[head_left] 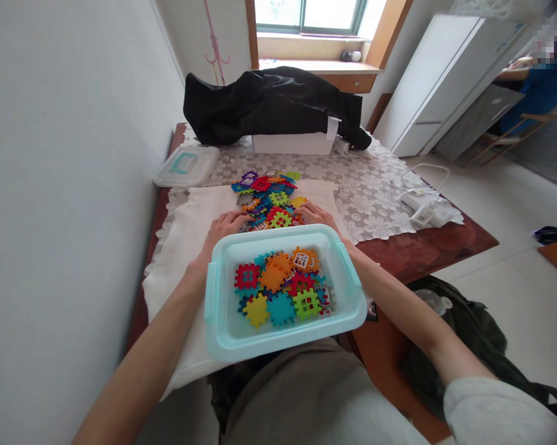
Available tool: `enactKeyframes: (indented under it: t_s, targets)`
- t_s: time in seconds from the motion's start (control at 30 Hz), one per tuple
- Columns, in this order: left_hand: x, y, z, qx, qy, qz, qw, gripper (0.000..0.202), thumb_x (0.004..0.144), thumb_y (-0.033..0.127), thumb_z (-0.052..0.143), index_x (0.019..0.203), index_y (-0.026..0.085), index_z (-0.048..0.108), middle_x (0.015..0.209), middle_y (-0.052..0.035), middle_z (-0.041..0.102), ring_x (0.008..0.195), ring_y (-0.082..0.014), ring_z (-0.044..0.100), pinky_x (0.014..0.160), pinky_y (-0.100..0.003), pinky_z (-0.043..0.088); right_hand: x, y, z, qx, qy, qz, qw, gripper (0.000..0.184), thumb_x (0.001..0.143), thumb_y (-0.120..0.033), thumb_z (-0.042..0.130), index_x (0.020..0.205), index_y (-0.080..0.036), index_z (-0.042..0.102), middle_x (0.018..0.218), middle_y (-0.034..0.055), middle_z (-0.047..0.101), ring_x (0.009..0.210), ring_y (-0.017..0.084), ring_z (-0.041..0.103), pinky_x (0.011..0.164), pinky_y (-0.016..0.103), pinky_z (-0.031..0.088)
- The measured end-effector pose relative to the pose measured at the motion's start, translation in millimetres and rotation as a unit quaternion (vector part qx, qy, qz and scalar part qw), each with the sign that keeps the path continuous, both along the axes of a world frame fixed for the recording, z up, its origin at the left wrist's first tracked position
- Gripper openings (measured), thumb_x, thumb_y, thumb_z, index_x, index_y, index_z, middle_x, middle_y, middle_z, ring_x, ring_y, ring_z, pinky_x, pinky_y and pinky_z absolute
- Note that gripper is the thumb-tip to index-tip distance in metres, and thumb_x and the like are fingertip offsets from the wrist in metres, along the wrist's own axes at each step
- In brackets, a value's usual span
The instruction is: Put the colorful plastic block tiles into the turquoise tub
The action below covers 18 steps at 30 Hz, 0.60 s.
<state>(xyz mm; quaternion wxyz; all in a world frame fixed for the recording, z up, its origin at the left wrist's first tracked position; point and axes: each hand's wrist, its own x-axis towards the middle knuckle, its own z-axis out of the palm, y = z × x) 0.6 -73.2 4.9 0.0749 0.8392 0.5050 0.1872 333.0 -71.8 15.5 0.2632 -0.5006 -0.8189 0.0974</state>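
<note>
Behind a light-blue plastic bin (285,349), a heap of colourful interlocking plastic tiles (278,199) lies on a white cloth. My left hand (227,227) rests at the heap's near left side, fingers stretched toward the tiles and touching them. On the opposite side my right hand (316,216) reaches in with its fingers apart, at the yellow and red tiles. The bin sits between my forearms and partly hides both hands' lower parts. Inside it lie several loose tiles, among them an orange tile (274,275), a yellow tile (257,310) and a green tile (306,304).
A clear lid (188,165) lies at the table's left edge by the wall. Black fabric (278,102) covers a white box (292,143) at the back. A white device with a cable (424,204) sits at right. A dark bag (473,327) stands beside me.
</note>
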Motion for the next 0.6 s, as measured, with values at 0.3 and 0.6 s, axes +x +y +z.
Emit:
enactKeyframes:
  t_s: [0.3, 0.6]
  targets:
    - [-1, 1, -6.6, -0.002, 0.027, 0.015, 1.000, 0.049, 0.106, 0.029, 0.066, 0.154, 0.022, 0.071, 0.159, -0.0165, 0.069, 0.151, -0.0397, 0.060, 0.126, -0.054, 0.050, 10, 13, -5.7, 0.043, 0.124, -0.038, 0.991, 0.026, 0.114, -0.034, 0.060, 0.125, -0.021, 0.080, 0.123, 0.0138, 0.078, 0.113, 0.027, 0.075, 0.102, 0.042, 0.065]
    - [0, 1, -4.6, -0.013, 0.033, 0.021, 0.999, 0.051, 0.106, 0.030, 0.067, 0.157, 0.027, 0.070, 0.160, -0.0132, 0.069, 0.149, -0.0388, 0.060, 0.125, -0.053, 0.050, 39, 6, -10.9, 0.069, 0.242, 0.034, 0.967, 0.019, 0.104, -0.036, 0.072, 0.114, -0.025, 0.083, 0.113, 0.0078, 0.081, 0.101, 0.023, 0.076, 0.093, 0.037, 0.062]
